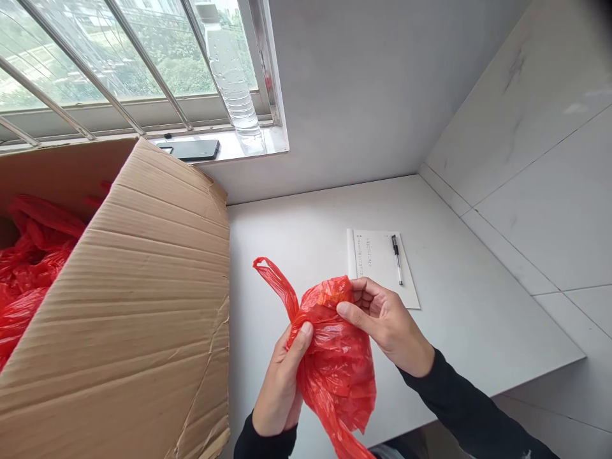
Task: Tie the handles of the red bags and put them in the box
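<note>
A crumpled red plastic bag [337, 357] is held up over the white table, partly folded, one handle loop sticking out at the upper left and a tail hanging toward me. My left hand [284, 376] grips its left side, thumb pressed on top and the other fingers behind the plastic. At the bag's upper right, my right hand [382, 319] pinches the edge between thumb and fingers. Something orange-tinted shows through the thin film near the top; I cannot make out what it is.
A big cardboard box [157, 299] with red plastic bags [36, 268] inside stands at the left. On the white table [282, 226] lie a notebook [377, 255] and a pen [398, 260]. The windowsill holds a water bottle [234, 83] and a phone [194, 150].
</note>
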Demonstrator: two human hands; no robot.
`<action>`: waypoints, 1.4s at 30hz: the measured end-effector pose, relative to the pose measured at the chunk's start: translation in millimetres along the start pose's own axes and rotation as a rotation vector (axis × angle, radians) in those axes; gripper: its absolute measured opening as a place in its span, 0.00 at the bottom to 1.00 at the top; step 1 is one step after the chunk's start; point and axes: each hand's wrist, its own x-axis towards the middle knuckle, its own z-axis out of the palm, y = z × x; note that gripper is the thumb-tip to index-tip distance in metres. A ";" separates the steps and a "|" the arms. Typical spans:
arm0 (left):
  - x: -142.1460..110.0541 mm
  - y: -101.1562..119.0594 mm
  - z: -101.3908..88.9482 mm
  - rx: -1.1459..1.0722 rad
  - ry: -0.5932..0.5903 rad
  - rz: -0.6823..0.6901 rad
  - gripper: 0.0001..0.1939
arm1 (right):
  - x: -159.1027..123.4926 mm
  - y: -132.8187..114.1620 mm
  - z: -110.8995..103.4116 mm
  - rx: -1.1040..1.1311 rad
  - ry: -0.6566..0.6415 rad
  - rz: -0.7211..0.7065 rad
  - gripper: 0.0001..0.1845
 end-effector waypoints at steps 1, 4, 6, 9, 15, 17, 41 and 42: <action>-0.8 0.5 -0.2 0.031 -0.015 0.008 0.16 | 0.2 0.2 -0.4 0.009 0.003 0.004 0.15; -3.1 1.6 -1.2 0.098 -0.053 0.044 0.25 | -0.8 4.0 -3.7 -0.002 0.008 0.030 0.21; -3.9 1.9 -2.0 0.070 -0.034 0.055 0.29 | -3.6 8.4 -6.7 -0.074 0.010 0.076 0.32; -4.2 2.7 -3.1 -0.010 0.020 0.061 0.34 | -9.7 13.6 -9.4 -0.155 -0.049 0.180 0.46; -2.3 3.3 -5.4 -0.049 0.039 0.048 0.35 | -13.2 11.3 -5.5 -0.024 -0.130 0.171 0.29; -1.2 2.5 -6.2 -0.052 0.032 0.042 0.37 | -11.6 10.4 -4.3 0.018 -0.123 0.144 0.27; -2.6 3.9 -8.5 -0.123 0.072 0.011 0.43 | -12.9 11.0 -1.1 0.213 -0.148 0.142 0.36; -2.6 4.2 -7.0 -0.121 0.072 0.019 0.42 | -13.6 10.6 -0.4 0.215 -0.145 0.141 0.35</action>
